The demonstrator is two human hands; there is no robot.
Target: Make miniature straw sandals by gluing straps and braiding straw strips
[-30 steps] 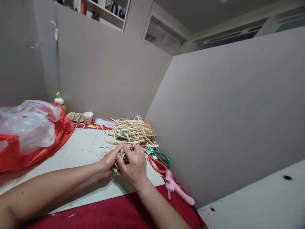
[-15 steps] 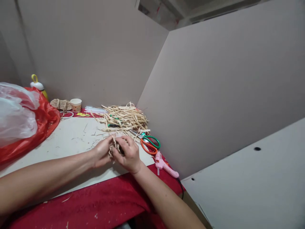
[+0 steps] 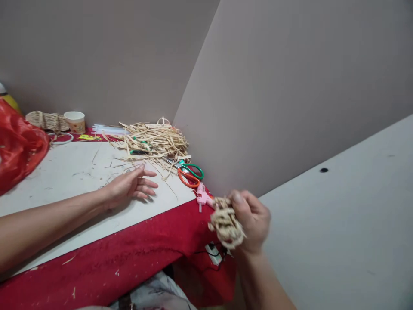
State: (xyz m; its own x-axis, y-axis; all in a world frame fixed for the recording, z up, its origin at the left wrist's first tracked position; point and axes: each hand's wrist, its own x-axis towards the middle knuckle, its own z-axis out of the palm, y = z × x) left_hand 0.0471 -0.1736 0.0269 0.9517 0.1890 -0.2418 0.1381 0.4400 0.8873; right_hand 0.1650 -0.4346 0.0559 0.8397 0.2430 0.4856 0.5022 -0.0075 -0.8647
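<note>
The right hand [image 3: 253,221] grips a seemingly woven straw bundle [image 3: 225,224] at its nine o'clock; the left hand [image 3: 129,186] lies open, empty

One woven bundle [image 3: 226,224], one cup [image 3: 75,121], one glue gun [image 3: 203,197], one red bag [image 3: 19,146].

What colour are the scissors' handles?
The scissors have one green handle and one orange, seen in the head view.

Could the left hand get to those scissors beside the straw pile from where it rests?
Probably yes. The left hand lies open on the white board, and the scissors lie close by on its right, with only a few loose straw strands between.
</note>
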